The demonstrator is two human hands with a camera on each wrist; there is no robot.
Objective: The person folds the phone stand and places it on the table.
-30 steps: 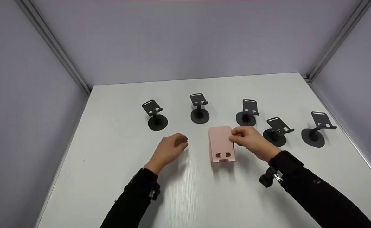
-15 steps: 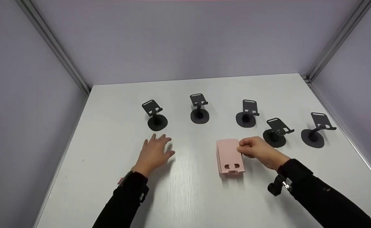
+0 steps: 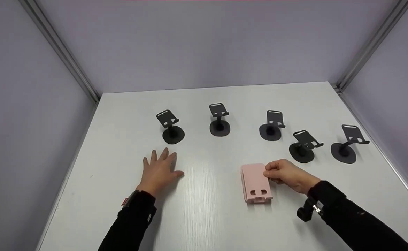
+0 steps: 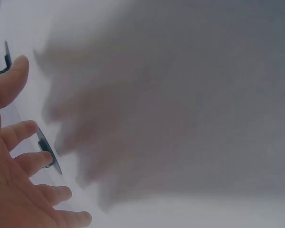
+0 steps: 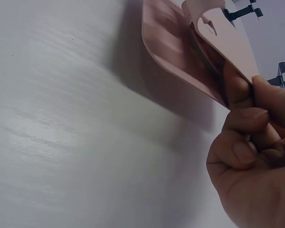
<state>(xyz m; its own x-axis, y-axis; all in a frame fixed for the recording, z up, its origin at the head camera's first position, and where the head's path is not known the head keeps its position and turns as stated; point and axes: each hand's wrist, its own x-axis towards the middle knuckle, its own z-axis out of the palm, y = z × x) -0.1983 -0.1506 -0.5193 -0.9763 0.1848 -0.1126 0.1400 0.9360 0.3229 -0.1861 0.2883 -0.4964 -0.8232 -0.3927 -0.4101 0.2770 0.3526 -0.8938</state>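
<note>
"Right hand (image 3: 289,176) is doing what?"

"It is pinching the right edge of a pink stand (image 3: 254,178), which it is holding right of the middle of the bench (image 3: 204,219), toward the near side."

"And the left hand (image 3: 158,176)?"

"It is hovering over the bench, fingers spread, just nearer than the leftmost black stand (image 3: 173,136). Four more black stands (image 3: 219,129) are standing farther right, beyond the pink one."
</note>
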